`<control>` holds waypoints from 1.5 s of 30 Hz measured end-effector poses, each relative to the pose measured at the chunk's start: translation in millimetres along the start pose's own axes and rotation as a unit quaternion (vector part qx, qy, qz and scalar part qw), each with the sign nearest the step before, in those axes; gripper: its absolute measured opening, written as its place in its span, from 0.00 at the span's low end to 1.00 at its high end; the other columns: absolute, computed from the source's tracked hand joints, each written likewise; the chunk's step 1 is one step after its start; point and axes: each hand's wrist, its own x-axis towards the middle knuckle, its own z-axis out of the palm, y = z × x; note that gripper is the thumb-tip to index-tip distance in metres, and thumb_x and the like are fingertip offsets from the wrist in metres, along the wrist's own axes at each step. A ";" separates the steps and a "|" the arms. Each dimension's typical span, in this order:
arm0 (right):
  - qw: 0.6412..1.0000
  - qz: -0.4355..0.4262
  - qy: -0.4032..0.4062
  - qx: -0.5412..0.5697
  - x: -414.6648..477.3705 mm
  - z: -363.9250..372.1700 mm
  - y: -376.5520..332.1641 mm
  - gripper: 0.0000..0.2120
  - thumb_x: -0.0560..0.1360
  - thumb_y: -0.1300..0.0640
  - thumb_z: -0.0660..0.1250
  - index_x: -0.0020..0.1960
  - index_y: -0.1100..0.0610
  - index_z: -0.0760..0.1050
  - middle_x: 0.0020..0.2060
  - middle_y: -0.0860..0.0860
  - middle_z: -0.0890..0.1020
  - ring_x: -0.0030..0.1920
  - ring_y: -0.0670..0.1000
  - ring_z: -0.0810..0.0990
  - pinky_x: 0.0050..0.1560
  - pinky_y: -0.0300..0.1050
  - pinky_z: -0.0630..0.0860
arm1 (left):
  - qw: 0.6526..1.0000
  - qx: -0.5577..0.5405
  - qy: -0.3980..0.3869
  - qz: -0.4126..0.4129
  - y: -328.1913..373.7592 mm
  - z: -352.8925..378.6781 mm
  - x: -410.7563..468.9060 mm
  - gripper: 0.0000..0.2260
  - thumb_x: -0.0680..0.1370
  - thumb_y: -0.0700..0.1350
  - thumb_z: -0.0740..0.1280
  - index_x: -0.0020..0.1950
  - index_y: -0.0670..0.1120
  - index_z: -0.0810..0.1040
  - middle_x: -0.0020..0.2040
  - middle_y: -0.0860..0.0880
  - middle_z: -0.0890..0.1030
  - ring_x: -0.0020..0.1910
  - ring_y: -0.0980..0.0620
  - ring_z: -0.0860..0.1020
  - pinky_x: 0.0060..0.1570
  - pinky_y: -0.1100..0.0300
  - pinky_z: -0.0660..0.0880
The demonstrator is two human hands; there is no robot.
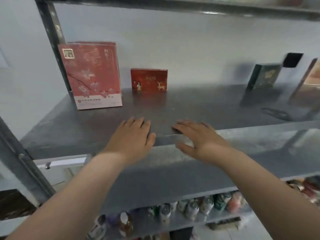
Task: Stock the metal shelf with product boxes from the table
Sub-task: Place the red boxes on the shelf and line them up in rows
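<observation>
On the grey metal shelf (207, 104) a tall pink-red box (91, 75) stands upright at the far left against the post. A small dark red box (149, 80) stands beside it, further back. A dark green box (263, 76) stands at the right, with a tan box (310, 75) cut off by the frame edge. My left hand (133, 135) and my right hand (199, 135) lie flat over the shelf's front edge, fingers straight, holding nothing. Both hands are well in front of the boxes.
A dark shelf post (52, 40) rises at the left. Another shelf board (173, 4) runs overhead. A lower shelf holds a row of several bottles (190, 208) and packets (308, 189). A black square opening (292, 60) shows in the back wall.
</observation>
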 end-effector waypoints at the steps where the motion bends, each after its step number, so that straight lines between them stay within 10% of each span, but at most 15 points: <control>1: 1.000 -0.007 0.017 -0.012 -17.8 5.6 3.3 0.32 0.79 0.35 0.55 0.81 0.43 0.56 0.81 0.45 0.57 0.81 0.48 0.53 0.79 0.55 0.51 | 1.000 0.001 0.006 0.006 9.4 1.9 -4.9 0.29 0.81 0.58 0.45 0.80 0.48 0.58 0.80 0.46 0.60 0.78 0.43 0.57 0.76 0.47 0.54; 8: 0.999 0.047 0.006 0.012 -149.2 39.5 19.1 0.24 0.77 0.42 0.55 0.67 0.49 0.75 0.63 0.49 0.81 0.68 0.56 0.76 0.67 0.58 0.73 | 0.981 -0.031 0.108 0.155 94.5 38.7 -55.8 0.24 0.77 0.52 0.60 0.71 0.46 0.74 0.70 0.43 0.75 0.72 0.40 0.70 0.71 0.39 0.65; 14: 0.984 0.160 -0.028 0.078 -287.7 78.5 51.3 0.15 0.77 0.47 0.57 0.55 0.50 0.80 0.44 0.49 0.82 0.46 0.53 0.81 0.42 0.48 0.80 | 0.955 -0.096 -0.020 0.280 228.3 91.7 -87.7 0.19 0.76 0.52 0.60 0.61 0.46 0.80 0.52 0.49 0.82 0.49 0.46 0.81 0.46 0.53 0.79; 17: 0.959 0.242 -0.088 0.118 -367.5 102.3 64.3 0.16 0.81 0.46 0.59 0.65 0.48 0.74 0.53 0.49 0.81 0.55 0.53 0.79 0.51 0.51 0.78 | 0.934 -0.089 -0.093 0.333 294.8 125.3 -109.0 0.17 0.77 0.54 0.59 0.58 0.47 0.80 0.49 0.50 0.80 0.46 0.47 0.79 0.41 0.51 0.78; 28: 0.846 0.484 -0.142 0.171 -579.0 167.4 38.2 0.19 0.82 0.48 0.58 0.71 0.50 0.71 0.61 0.50 0.79 0.63 0.55 0.75 0.59 0.50 0.74 | 0.819 -0.071 -0.260 0.506 466.4 204.5 -169.2 0.23 0.81 0.56 0.60 0.75 0.53 0.67 0.70 0.54 0.70 0.67 0.52 0.71 0.62 0.55 0.70; 34: 0.737 0.641 -0.122 0.174 -621.9 164.3 -8.6 0.20 0.82 0.48 0.57 0.73 0.49 0.70 0.65 0.50 0.77 0.65 0.53 0.74 0.60 0.49 0.74 | 0.688 -0.050 -0.262 0.674 525.6 224.4 -181.9 0.22 0.81 0.56 0.58 0.75 0.54 0.65 0.71 0.54 0.70 0.67 0.52 0.70 0.64 0.55 0.70; 45: 0.430 0.886 0.010 0.172 -624.0 159.5 -161.5 0.20 0.82 0.45 0.58 0.72 0.47 0.69 0.64 0.47 0.77 0.63 0.50 0.76 0.56 0.48 0.78 | 0.440 -0.030 -0.245 0.863 572.8 213.3 -265.5 0.21 0.82 0.55 0.57 0.75 0.54 0.66 0.70 0.57 0.71 0.67 0.54 0.71 0.61 0.59 0.71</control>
